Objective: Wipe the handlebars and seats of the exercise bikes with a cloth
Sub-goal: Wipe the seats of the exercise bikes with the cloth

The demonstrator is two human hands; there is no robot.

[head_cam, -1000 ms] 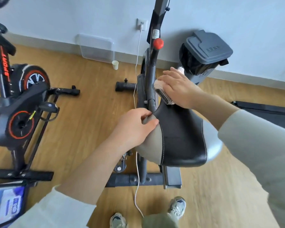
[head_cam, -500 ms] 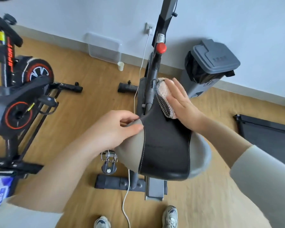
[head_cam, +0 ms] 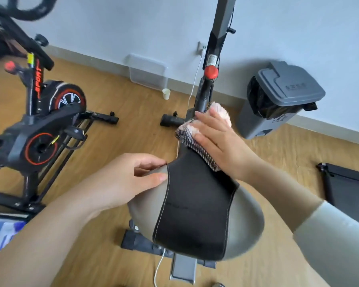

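left hand (head_cam: 131, 179) grips seat (head_cam: 195, 204) edge | right hand (head_cam: 220, 141) flat, pressing cloth (head_cam: 195, 148)

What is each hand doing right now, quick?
Left hand: closed on the left edge of the seat, thumb on top.
Right hand: open, straight fingers pressing the cloth onto the seat's nose.

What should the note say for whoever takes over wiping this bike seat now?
Left hand grips the left edge of the black and grey padded bike seat.
Right hand presses the pink fluffy cloth with a grey checked backing flat on the seat's nose.
Done: wiping at the nose only.
To do: probably the seat's wide rear, this bike's handlebars (out of view), then the black and red exercise bike at left.
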